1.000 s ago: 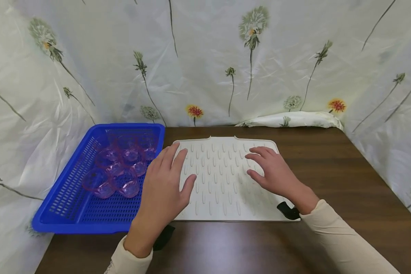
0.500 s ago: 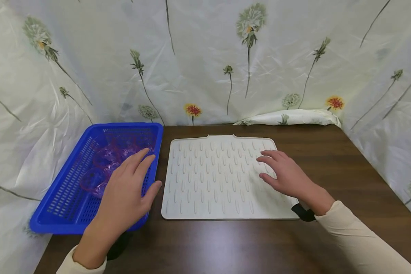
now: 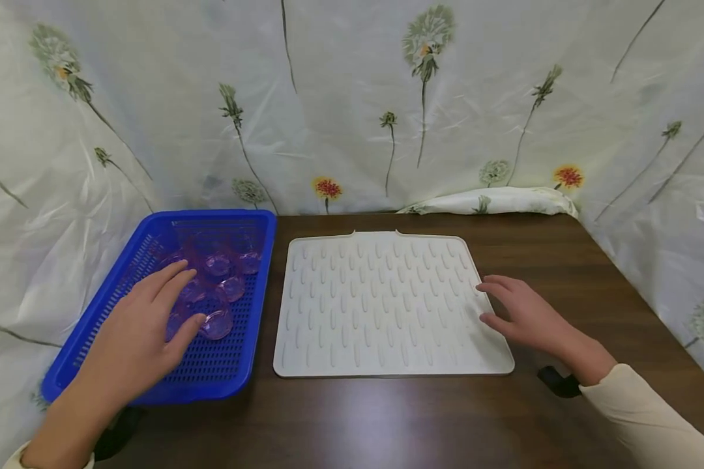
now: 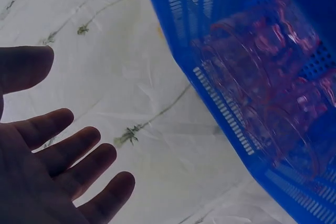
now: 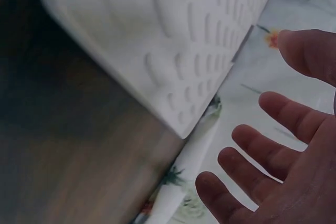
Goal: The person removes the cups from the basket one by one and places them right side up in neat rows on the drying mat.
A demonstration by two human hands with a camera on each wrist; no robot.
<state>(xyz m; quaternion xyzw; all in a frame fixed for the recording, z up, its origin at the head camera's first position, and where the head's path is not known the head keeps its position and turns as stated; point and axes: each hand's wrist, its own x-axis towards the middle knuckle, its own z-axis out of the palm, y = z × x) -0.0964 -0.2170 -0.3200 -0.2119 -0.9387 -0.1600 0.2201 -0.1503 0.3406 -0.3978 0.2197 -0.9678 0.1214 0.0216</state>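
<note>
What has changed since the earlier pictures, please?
The left hand moved left, from the left side of the white mat to over the blue basket; the right hand moved right, to the mat's right edge. Nothing was gripped or released. Basket, visible pink cups and mat stayed put.

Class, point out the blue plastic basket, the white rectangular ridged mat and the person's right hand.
Blue plastic basket (image 3: 208, 389), head view, near rim.
White rectangular ridged mat (image 3: 387, 306), head view, middle.
Right hand (image 3: 527, 315), head view, back.
</note>
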